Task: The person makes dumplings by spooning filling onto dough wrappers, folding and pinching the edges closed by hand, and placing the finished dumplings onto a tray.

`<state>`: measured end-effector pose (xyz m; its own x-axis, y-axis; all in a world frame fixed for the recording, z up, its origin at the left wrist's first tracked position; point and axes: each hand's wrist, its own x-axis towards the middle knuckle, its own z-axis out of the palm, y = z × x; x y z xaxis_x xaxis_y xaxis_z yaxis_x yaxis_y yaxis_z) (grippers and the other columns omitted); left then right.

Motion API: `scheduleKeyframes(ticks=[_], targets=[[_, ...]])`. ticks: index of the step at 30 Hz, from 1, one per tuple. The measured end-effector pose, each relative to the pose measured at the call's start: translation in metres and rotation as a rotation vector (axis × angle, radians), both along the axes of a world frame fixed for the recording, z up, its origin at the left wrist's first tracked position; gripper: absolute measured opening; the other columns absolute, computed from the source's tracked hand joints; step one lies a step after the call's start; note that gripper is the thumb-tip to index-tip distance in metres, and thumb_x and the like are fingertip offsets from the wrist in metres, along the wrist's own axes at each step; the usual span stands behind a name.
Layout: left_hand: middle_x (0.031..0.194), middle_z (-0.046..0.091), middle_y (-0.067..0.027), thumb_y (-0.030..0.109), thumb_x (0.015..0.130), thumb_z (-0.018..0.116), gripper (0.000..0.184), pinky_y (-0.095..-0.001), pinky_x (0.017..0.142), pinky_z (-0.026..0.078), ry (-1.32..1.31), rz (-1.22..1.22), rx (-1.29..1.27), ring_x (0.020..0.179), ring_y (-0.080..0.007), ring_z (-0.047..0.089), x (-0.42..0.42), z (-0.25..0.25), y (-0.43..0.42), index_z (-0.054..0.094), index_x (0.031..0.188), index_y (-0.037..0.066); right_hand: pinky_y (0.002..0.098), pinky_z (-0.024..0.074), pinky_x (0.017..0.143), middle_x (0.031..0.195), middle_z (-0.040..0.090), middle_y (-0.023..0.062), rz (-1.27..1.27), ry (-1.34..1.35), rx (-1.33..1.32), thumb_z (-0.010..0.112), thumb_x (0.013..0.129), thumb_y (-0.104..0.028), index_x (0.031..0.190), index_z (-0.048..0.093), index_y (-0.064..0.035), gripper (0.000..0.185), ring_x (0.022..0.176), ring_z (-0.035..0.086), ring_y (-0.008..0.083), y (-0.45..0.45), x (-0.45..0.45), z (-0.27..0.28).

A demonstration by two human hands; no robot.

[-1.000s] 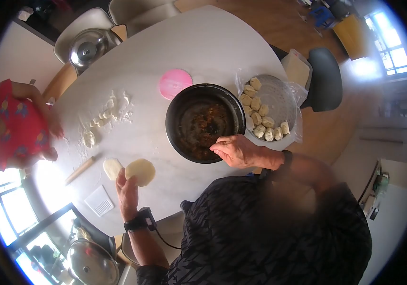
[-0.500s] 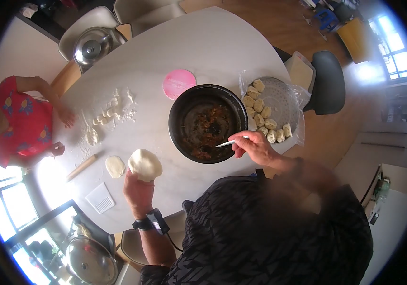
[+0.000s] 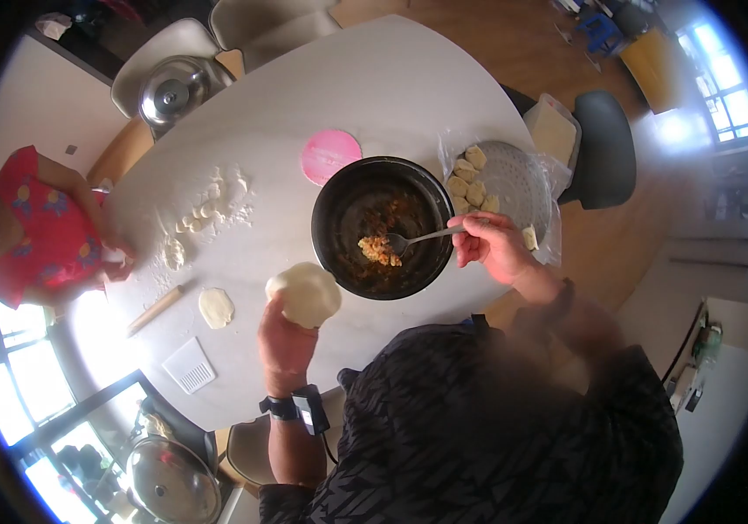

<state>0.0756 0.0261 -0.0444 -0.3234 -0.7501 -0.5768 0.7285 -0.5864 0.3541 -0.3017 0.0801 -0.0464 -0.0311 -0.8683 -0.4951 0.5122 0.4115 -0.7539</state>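
Observation:
My left hand (image 3: 287, 342) holds up a round dough wrapper (image 3: 306, 295), thumb on its edge, just left of the dark pot. In my right hand (image 3: 489, 246) is a metal spoon (image 3: 431, 234), its bowl loaded with crumbly orange-yellow filling (image 3: 379, 251). The spoon hangs over the black pot (image 3: 339, 272), where more filling is smeared on the bottom. Behind my right hand, folded dumplings (image 3: 470, 185) lie on a round perforated steamer tray (image 3: 514, 179); my hand hides some of them. A second flat wrapper (image 3: 216, 307) rests on the table to the left.
Floured dough pieces (image 3: 204, 210), a rolling pin (image 3: 155, 310) and a white slotted scraper (image 3: 189, 365) lie on the left of the table (image 3: 374, 87). A pink disc (image 3: 331, 157) sits behind the pot. Another person (image 3: 47, 227) in red stands at the left edge.
My right hand has lifted the spoon, now carrying filling, from the pot's bottom. The left hand moved right with the wrapper, closer to the pot. The other person's arms drew together.

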Motion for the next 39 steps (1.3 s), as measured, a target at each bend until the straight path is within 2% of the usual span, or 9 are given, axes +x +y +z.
scheduleKeyframes(ticks=[2, 6, 12, 16, 22, 34, 37, 39], targets=[[0.147, 0.053, -0.0227, 0.010, 0.100, 0.049, 0.050, -0.0508, 0.115, 0.045, 0.041, -0.054, -0.032, 0.134, -0.0361, 0.055, -0.012, -0.002, -0.001, 0.043, 0.147, -0.002, 0.0369, 0.0605, 0.066, 0.090, 0.070, 0.0101, 0.004, -0.023, -0.071, 0.059, 0.104, -0.021, 0.117, 0.071, 0.0014, 0.029, 0.070, 0.069, 0.0209, -0.004, -0.006, 0.007], [0.142, 0.056, -0.0211, -0.002, 0.097, 0.045, 0.051, -0.0476, 0.112, 0.047, 0.035, -0.174, -0.103, 0.131, -0.0350, 0.058, -0.034, 0.005, -0.004, 0.042, 0.148, -0.003, 0.0371, 0.0609, 0.068, 0.091, 0.070, 0.0112, 0.041, -0.016, -0.158, 0.059, 0.105, -0.021, 0.118, 0.070, 0.0019, 0.029, 0.072, 0.070, 0.0212, -0.012, -0.005, 0.032], [0.145, 0.053, -0.0221, -0.007, 0.095, 0.040, 0.055, -0.0475, 0.113, 0.047, 0.066, -0.270, -0.125, 0.132, -0.0365, 0.057, -0.060, 0.026, -0.007, 0.040, 0.149, -0.004, 0.0349, 0.0611, 0.074, 0.094, 0.071, 0.0110, 0.143, 0.018, -0.252, 0.057, 0.107, -0.020, 0.122, 0.068, 0.0006, 0.028, 0.079, 0.072, 0.0217, -0.019, 0.013, 0.049], [0.147, 0.051, -0.0234, -0.009, 0.093, 0.039, 0.057, -0.0493, 0.115, 0.046, 0.074, -0.279, -0.155, 0.135, -0.0374, 0.055, -0.064, 0.035, -0.009, 0.039, 0.150, -0.004, 0.0349, 0.0614, 0.080, 0.099, 0.071, 0.0099, 0.232, 0.055, -0.406, 0.056, 0.107, -0.014, 0.124, 0.067, 0.0001, 0.024, 0.085, 0.071, 0.0198, -0.019, 0.016, 0.040], [0.150, 0.049, -0.0241, -0.013, 0.088, 0.037, 0.064, -0.0510, 0.118, 0.042, 0.116, -0.255, -0.177, 0.138, -0.0381, 0.051, -0.067, 0.046, -0.013, 0.038, 0.151, -0.004, 0.0347, 0.0612, 0.079, 0.098, 0.066, 0.0079, 0.278, 0.158, -0.581, 0.058, 0.106, -0.009, 0.123, 0.067, 0.0020, 0.023, 0.084, 0.067, 0.0165, -0.019, 0.018, 0.044], [0.148, 0.051, -0.0204, -0.013, 0.085, 0.038, 0.067, -0.0484, 0.115, 0.043, 0.096, -0.236, -0.177, 0.137, -0.0359, 0.052, -0.065, 0.039, -0.012, 0.040, 0.152, -0.001, 0.0324, 0.0594, 0.073, 0.088, 0.066, 0.0089, 0.165, 0.284, -0.622, 0.053, 0.108, -0.009, 0.123, 0.067, 0.0044, 0.025, 0.078, 0.065, 0.0151, -0.024, 0.014, 0.075], [0.147, 0.052, -0.0199, -0.013, 0.085, 0.039, 0.067, -0.0482, 0.115, 0.044, 0.059, -0.227, -0.197, 0.136, -0.0349, 0.053, -0.064, 0.039, -0.011, 0.041, 0.151, -0.002, 0.0298, 0.0588, 0.070, 0.084, 0.065, 0.0083, 0.223, 0.377, -0.584, 0.053, 0.108, -0.010, 0.122, 0.067, 0.0044, 0.025, 0.073, 0.064, 0.0133, -0.023, 0.018, 0.087], [0.146, 0.053, -0.0197, -0.012, 0.086, 0.040, 0.065, -0.0486, 0.114, 0.045, 0.022, -0.222, -0.224, 0.136, -0.0345, 0.053, -0.066, 0.042, -0.011, 0.042, 0.150, -0.002, 0.0283, 0.0573, 0.068, 0.081, 0.065, 0.0075, 0.239, 0.537, -0.629, 0.054, 0.108, -0.011, 0.121, 0.067, 0.0043, 0.024, 0.071, 0.063, 0.0123, -0.021, 0.031, 0.086]])
